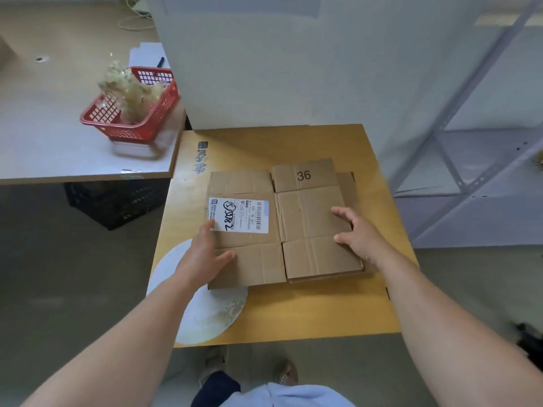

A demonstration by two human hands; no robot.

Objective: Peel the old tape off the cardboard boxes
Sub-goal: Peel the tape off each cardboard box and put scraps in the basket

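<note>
A flattened brown cardboard box (pixel 305 218) lies on a larger yellow-brown cardboard sheet (pixel 293 312). It carries a white shipping label (pixel 238 215) on its left panel and the number 36 on a far flap. My left hand (pixel 205 254) rests on the box's left edge, fingers straight beside the label and thumb spread over the near flap. My right hand (pixel 360 233) lies flat on the right side of the box with fingers spread. A second flattened box edge shows under the right side. No tape strip is plainly visible on the box.
A red plastic basket (pixel 129 113) holding a heap of crumpled pale tape stands on a grey table at the left. A white round disc (pixel 202 306) lies under the sheet's near left corner. A black crate (pixel 117 201) sits below the table. Grey metal shelving stands at the right.
</note>
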